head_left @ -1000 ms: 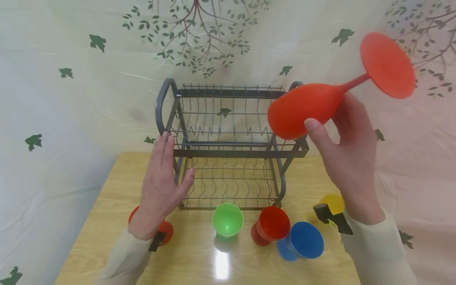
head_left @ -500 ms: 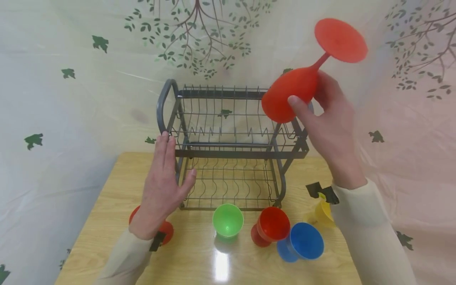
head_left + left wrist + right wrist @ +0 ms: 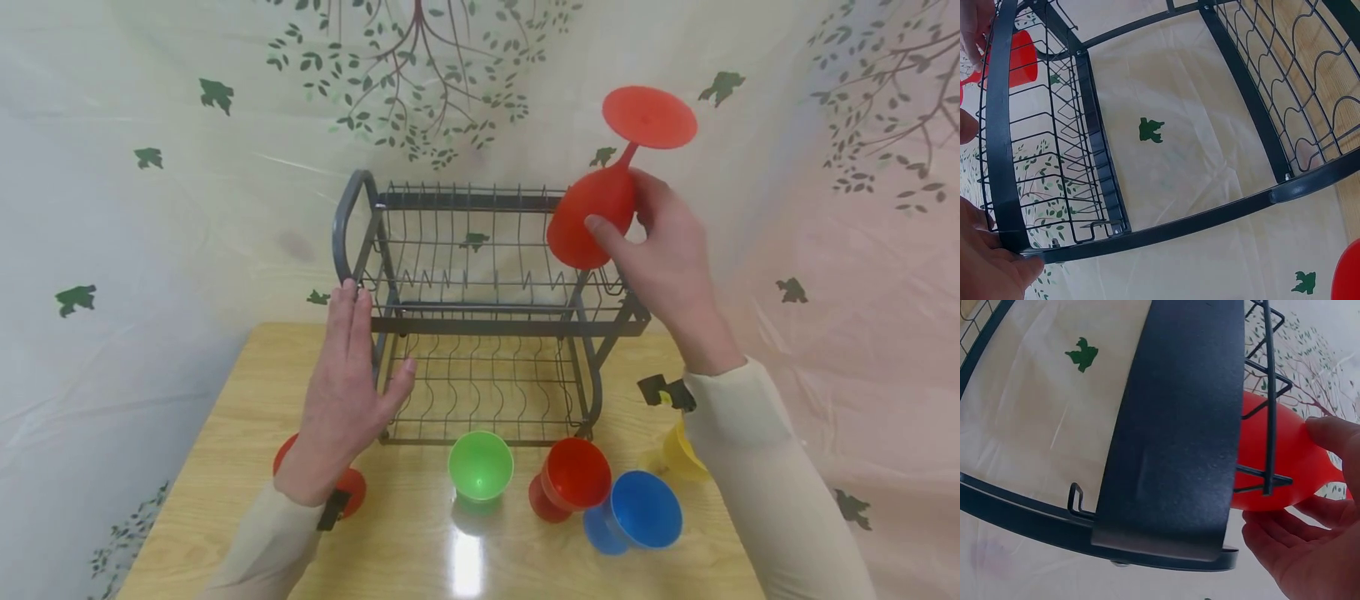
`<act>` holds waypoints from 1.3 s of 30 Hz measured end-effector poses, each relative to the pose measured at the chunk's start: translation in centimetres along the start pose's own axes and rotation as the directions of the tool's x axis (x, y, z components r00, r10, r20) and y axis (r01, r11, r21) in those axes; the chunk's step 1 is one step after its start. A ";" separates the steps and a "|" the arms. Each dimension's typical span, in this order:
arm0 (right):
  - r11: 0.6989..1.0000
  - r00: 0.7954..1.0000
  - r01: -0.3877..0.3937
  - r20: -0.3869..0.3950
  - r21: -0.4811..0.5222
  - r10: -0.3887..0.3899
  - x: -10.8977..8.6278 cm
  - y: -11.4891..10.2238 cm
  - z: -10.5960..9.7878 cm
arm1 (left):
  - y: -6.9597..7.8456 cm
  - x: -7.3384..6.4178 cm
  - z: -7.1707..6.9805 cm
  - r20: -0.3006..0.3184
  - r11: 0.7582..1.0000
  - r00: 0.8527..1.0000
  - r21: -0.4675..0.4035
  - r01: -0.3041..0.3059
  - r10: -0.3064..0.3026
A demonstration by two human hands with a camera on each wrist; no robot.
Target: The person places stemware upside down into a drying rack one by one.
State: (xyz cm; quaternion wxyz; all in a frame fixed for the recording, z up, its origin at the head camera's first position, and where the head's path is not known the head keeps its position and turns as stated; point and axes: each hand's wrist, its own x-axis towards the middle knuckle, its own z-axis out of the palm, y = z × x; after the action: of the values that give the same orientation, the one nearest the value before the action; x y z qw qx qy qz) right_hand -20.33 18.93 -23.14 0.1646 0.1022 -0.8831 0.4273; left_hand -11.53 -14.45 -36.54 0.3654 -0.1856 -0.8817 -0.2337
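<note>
Since the earlier frame, the right hand (image 3: 667, 262) has brought the red goblet (image 3: 600, 204) lower and farther left, turning its foot more squarely upward. We see fingers and thumb clasping the bowl, which hangs mouth-down and tilted at the right part of the rack (image 3: 510, 327), at its upper level; whether they touch we cannot tell. Our left hand (image 3: 341, 408), fingers straight and thumb spread, rests against the rack's left side. We think the rim could snag on the rack, and letting go while it leans could topple it toward the green cup (image 3: 481, 467) or blue cup (image 3: 645, 510) on the near side.
</note>
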 end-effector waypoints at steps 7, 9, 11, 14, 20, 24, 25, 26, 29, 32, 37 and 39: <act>0.998 0.998 0.006 0.069 -0.056 -0.003 0.2 0.4 0.5 | 0.1 0.0 0.0 0.007 1.000 1.000 0.026 -0.010 0.010; 0.997 0.997 0.009 0.081 -0.071 -0.003 0.3 0.5 0.7 | 0.1 0.0 0.0 0.005 1.000 1.000 0.024 -0.013 0.013; 0.996 0.996 0.014 0.090 -0.086 -0.006 0.4 0.5 0.8 | 0.1 -0.1 0.0 0.002 1.000 1.000 0.021 -0.015 0.015; 0.995 0.995 0.021 0.102 -0.101 -0.011 0.5 0.6 1.0 | 0.2 -0.1 0.1 0.000 1.000 1.000 0.023 -0.013 0.013; 0.992 0.992 0.005 0.125 -0.126 0.011 0.7 0.6 1.4 | 0.3 -0.1 0.1 -0.004 1.000 1.000 0.027 -0.015 0.015; 0.989 0.989 -0.014 0.142 -0.147 0.036 0.9 0.7 1.6 | 0.3 -0.2 0.0 0.000 0.999 1.000 0.032 -0.020 0.020; 0.988 0.988 -0.020 0.147 -0.151 0.042 0.9 0.7 1.6 | 0.3 -0.2 0.0 0.000 0.999 1.000 0.033 -0.022 0.022; 0.988 0.987 -0.026 0.151 -0.152 0.049 0.9 0.8 1.7 | 0.3 -0.2 0.1 0.001 0.999 1.000 0.033 -0.023 0.023; 0.988 0.985 -0.035 0.162 -0.154 0.060 1.0 0.9 1.8 | 0.3 -0.1 0.1 -0.004 0.999 1.000 0.032 -0.029 0.029; 0.987 0.983 -0.042 0.172 -0.154 0.069 1.1 1.0 1.8 | 0.2 -0.1 0.2 -0.013 0.999 0.999 0.019 -0.033 0.033; 0.986 0.978 -0.062 0.186 -0.157 0.091 1.1 1.1 1.9 | 0.2 -0.1 0.2 -0.019 0.999 0.999 0.004 -0.034 0.035; 0.986 0.978 -0.067 0.187 -0.154 0.096 1.1 1.1 1.9 | 0.2 -0.1 0.2 -0.010 1.000 1.000 0.009 -0.030 0.030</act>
State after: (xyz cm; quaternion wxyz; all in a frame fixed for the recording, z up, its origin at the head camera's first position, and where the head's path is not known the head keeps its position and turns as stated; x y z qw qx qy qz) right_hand -22.08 18.12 -24.62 0.0672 0.0944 -0.9274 0.3555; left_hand -11.45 -14.25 -36.71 0.3741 -0.1959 -0.8780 -0.2253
